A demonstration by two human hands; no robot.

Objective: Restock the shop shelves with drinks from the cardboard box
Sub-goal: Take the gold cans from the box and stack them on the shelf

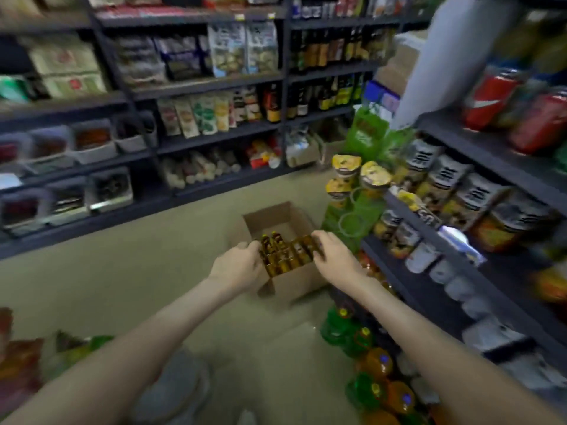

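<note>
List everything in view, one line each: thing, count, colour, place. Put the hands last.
cardboard box: one, brown, open on the floor mid-aisle
bottles: several, count unclear, amber with yellow tops, upright in the cardboard box
floor: beige, underfoot
far shelves: dark, across the aisle, holding packets and tubs
dark bottles: many, far shelves, upper right
near shelves: dark, on the right
jars: many, yellow-orange contents, near shelves
red cans: a few, near shelves, upper tier
lidded cups: about three, yellow, end of near shelves
big bottles: several, green and orange, floor lower right
left hand: at the bottles' left side, grip unclear
right hand: at the bottles' right side, grip unclear
</note>
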